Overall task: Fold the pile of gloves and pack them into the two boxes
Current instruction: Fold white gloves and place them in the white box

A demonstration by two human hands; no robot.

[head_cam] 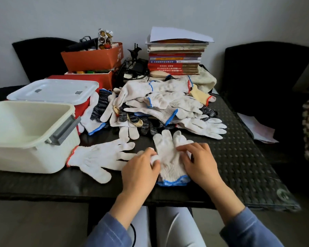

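A white glove with a blue cuff (169, 157) lies flat near the table's front edge, fingers pointing away from me. My left hand (141, 168) pinches its thumb part at the left side. My right hand (200, 161) grips the glove's right edge with curled fingers. Left of it lies a white glove with a red cuff (98, 157). Behind both sits a heap of white and dark knitted gloves (159, 107). An open cream box (25, 136) stands at the left, with nothing visible inside. A second box with a white lid (53, 91) is behind it.
Two orange cartons (95, 59) full of odds and ends stand at the back left. A tall book stack (177, 57) and tangled cables (132, 68) are at the back. Black chairs stand behind and to the right of the dark woven table (239, 157). Papers (257, 129) lie at the right.
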